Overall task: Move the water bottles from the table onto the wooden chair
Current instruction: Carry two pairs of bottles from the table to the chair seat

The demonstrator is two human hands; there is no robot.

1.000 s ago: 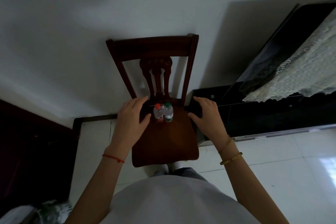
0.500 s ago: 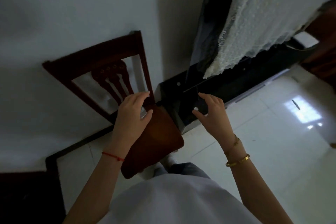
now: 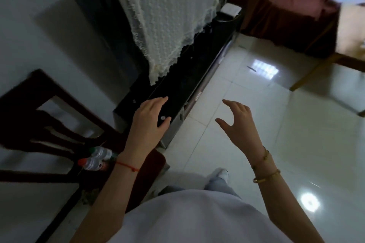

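Two small clear water bottles stand side by side on the seat of the dark wooden chair (image 3: 29, 104) at the lower left: one with a red cap (image 3: 91, 163), one with a green cap (image 3: 101, 152). My left forearm crosses in front of them. My left hand (image 3: 150, 122) is open, raised over the black cabinet to the right of the chair, holding nothing. My right hand (image 3: 239, 122) is open with curled fingers, held over the white tiled floor, also holding nothing.
A black low cabinet (image 3: 177, 89) with a dark screen draped in white lace (image 3: 167, 16) runs along the wall. A light wooden table (image 3: 349, 31) and a red sofa (image 3: 286, 4) with papers stand at the upper right. Glossy white tiles (image 3: 276, 124) lie between.
The view has swung right, away from the chair. Both hands have left the bottles on the seat and moved right, staying open. The table and sofa have come into view.
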